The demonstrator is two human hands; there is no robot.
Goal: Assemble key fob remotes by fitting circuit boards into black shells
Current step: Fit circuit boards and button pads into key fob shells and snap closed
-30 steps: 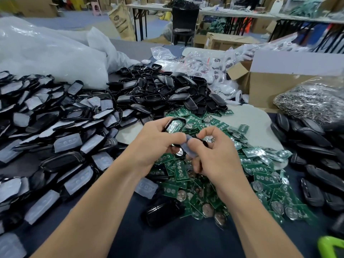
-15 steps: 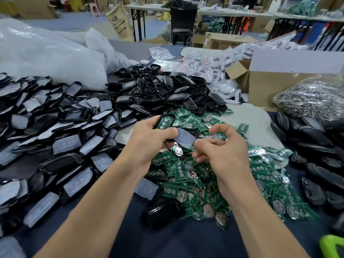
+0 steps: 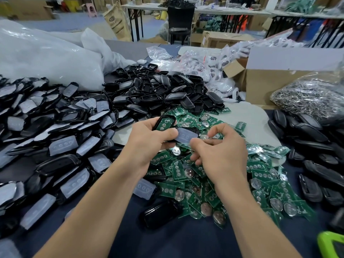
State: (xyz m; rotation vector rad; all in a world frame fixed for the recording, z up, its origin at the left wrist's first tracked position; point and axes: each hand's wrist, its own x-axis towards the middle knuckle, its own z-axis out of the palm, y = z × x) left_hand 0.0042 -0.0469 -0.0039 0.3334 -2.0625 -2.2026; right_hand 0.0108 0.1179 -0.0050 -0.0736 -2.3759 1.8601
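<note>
Head view: at a table point(image 3: 186, 243) heaped with parts, we see the left hand point(image 3: 149, 144) gripping a black shell point(image 3: 157, 124). A green board point(image 3: 165, 123) already lies inside the shell's frame. The hand holds the shell up over the pile of loose boards point(image 3: 204, 185), and its thumb clamps a translucent pad point(image 3: 186, 135) against the shell's near end.

The right hand point(image 3: 221, 157) sits just beside it, fingers curled, thumb tip at the pad's lower corner. We cannot tell whether it pinches the pad or only touches it (its own fingers hide the contact).

Empty shells point(image 3: 163, 92) are mounded behind the hands. Shells already carrying pads point(image 3: 61, 144) spread across the left of the table, dark closed fobs point(image 3: 312, 131) line the right, and a bag of metal rings point(image 3: 307, 97) sits beyond those.

We judge the board-fitting step done for this unit, with the step in hand being the laying of the pad over the board. The next move would call for the right hand to take a sure hold of the pad. It would then swing the pad round so its bumps meet the board's round contacts and press it flat inside the rim. Meanwhile the left hand would have to steady the shell without tipping the board out.
</note>
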